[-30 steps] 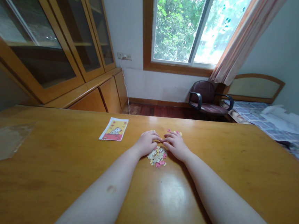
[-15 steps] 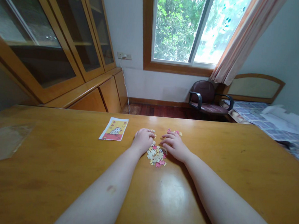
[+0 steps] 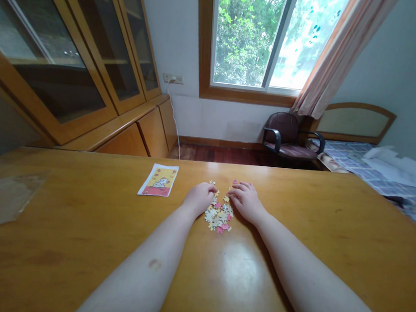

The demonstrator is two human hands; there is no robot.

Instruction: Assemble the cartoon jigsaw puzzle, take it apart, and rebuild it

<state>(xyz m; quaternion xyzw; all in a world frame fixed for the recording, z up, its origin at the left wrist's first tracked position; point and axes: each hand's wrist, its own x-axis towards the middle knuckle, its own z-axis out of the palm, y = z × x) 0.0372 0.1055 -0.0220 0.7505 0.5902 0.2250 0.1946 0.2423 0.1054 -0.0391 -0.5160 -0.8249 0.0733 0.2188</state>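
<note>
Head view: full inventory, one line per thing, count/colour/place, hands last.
Table: 1, yellow-brown, foreground
Puzzle pieces: many, white/yellow/pink, table, central pile
Picture card: 1, yellow and pink, left of pieces
Plastic sheet or bag: 1, see-through, table's left
Cabinet: 1, brown, glass doors, left
Wall: far one, white, beyond table
Sockets: count unclear, pale, far wall
Cable: 1, white, below sockets
Window: 1, brown-framed, far wall
Curtain: 1, pink, window's right
Chair: 1, dark red/black, below window
Floor: 1, dark red, beyond table
Bed: 1, blue-checked cover, right
Left hand: 1, bare, pieces' left
Right hand: 1, bare, pieces' right
</note>
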